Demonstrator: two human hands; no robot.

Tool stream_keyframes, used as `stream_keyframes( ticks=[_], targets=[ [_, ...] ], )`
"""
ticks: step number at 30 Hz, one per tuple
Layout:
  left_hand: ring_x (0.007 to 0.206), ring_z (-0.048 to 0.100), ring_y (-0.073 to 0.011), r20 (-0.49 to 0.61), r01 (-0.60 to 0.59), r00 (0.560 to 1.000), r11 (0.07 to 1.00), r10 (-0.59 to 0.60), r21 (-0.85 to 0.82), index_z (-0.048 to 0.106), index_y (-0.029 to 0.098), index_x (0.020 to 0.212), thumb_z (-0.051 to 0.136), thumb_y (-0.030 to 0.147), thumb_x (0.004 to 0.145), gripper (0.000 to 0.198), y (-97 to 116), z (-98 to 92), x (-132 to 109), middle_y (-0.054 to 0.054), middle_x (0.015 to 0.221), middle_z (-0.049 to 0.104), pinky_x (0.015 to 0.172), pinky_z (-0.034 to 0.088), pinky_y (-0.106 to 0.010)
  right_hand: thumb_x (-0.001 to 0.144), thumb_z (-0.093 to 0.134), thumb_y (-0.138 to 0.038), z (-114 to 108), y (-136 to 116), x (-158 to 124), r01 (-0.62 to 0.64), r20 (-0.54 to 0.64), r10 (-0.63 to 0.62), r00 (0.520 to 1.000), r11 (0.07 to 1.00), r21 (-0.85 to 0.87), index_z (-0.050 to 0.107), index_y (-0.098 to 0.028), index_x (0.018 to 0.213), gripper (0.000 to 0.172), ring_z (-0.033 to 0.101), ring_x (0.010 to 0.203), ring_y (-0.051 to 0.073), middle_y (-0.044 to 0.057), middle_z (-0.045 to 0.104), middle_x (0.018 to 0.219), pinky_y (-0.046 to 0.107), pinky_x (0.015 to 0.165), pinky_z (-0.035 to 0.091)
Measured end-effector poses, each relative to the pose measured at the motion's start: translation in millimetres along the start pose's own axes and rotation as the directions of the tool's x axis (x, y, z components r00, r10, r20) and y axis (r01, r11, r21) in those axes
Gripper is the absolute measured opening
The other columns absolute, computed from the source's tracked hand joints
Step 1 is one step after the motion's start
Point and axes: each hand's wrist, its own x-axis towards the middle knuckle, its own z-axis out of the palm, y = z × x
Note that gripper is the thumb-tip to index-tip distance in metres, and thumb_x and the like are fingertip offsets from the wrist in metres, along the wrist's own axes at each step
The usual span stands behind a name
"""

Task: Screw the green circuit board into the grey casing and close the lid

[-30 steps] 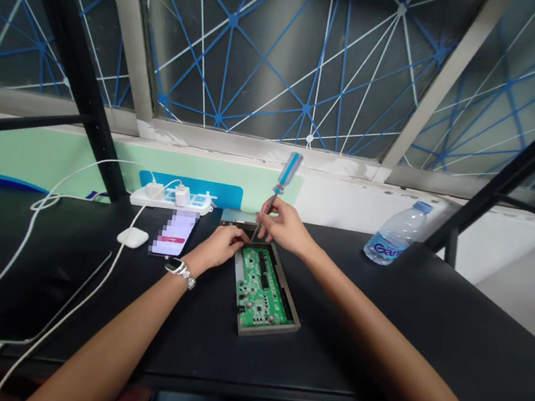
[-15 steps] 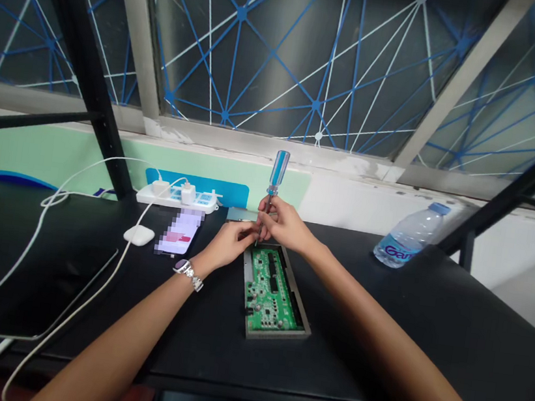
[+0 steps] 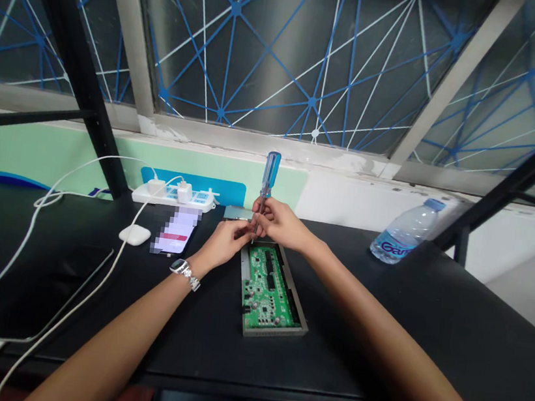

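My right hand (image 3: 283, 222) is closed around the metal shaft of a screwdriver (image 3: 270, 173). Its clear blue handle rises above the fingers, close to upright with a slight lean. The thin tip points down to the far left corner of a metal tray-like case (image 3: 298, 329) lying on the table. Inside that case is a green circuit board (image 3: 268, 302) with black chips and connectors. My left hand (image 3: 226, 241), wearing a silver watch at the wrist, pinches its fingers together beside the screwdriver's lower end. Whatever lies between those fingertips is hidden.
Left of my hands lie a phone (image 3: 178, 231), a white earbud case (image 3: 135, 234) and a dark tablet (image 3: 45, 299). White cables run from a power strip (image 3: 198, 200) across that side. A water bottle (image 3: 404, 233) stands tilted at the back right.
The screwdriver handle leans slightly more to the left. The whole view has shifted a little; both hands keep their places at the case's far corner.
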Motion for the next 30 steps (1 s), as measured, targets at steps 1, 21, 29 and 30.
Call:
stream_keyframes(
  ticks=[1, 21, 29, 30],
  targets=[
    [0.075, 0.061, -0.0166, 0.002, -0.002, 1.000, 1.000, 0.002, 0.001, 0.066, 0.015, 0.088, 0.055, 0.027, 0.090, 0.017, -0.3, -0.2, -0.1, -0.003, 0.080, 0.067, 0.069, 0.046, -0.025, 0.085, 0.049, -0.014, 0.1, 0.0, 0.1, 0.003, 0.000, -0.003, 1.000, 1.000, -0.003, 0.046, -0.021, 0.094, 0.012, 0.065, 0.056, 0.015, 0.001, 0.064, 0.075, 0.029, 0.055, 0.053],
    [0.075, 0.065, -0.0182, -0.034, 0.036, 0.999, 0.997, -0.034, 0.075, 0.066, 0.015, 0.086, 0.060, 0.026, 0.086, 0.012, 1.3, 1.9, -0.9, -0.006, 0.082, 0.071, 0.068, 0.047, -0.027, 0.084, 0.060, -0.054, -1.4, -18.1, 2.1, -0.035, -0.440, -0.101, 0.892, 0.956, -0.291, 0.045, -0.021, 0.075, 0.037, 0.051, 0.053, 0.012, -0.001, 0.056, 0.066, 0.027, 0.050, 0.037],
    [0.075, 0.065, -0.0177, -0.023, 0.028, 0.999, 0.995, -0.026, 0.096, 0.066, 0.016, 0.088, 0.059, 0.026, 0.088, 0.012, 2.0, 3.4, -1.3, -0.005, 0.081, 0.070, 0.069, 0.048, -0.028, 0.082, 0.063, -0.056, -0.2, -20.8, 2.0, -0.079, -0.522, -0.175, 0.835, 0.900, -0.429, 0.039, -0.023, 0.061, 0.046, 0.042, 0.052, 0.013, -0.002, 0.046, 0.053, 0.029, 0.052, 0.032],
    [0.075, 0.065, -0.0177, -0.021, 0.027, 0.999, 0.995, -0.025, 0.100, 0.066, 0.016, 0.088, 0.058, 0.026, 0.088, 0.012, 2.2, 3.3, -1.3, -0.005, 0.082, 0.070, 0.069, 0.048, -0.028, 0.082, 0.062, -0.055, -0.2, -20.2, 2.3, -0.089, -0.523, -0.170, 0.835, 0.897, -0.433, 0.040, -0.022, 0.061, 0.045, 0.042, 0.051, 0.013, -0.002, 0.046, 0.054, 0.029, 0.051, 0.032]
  ],
)
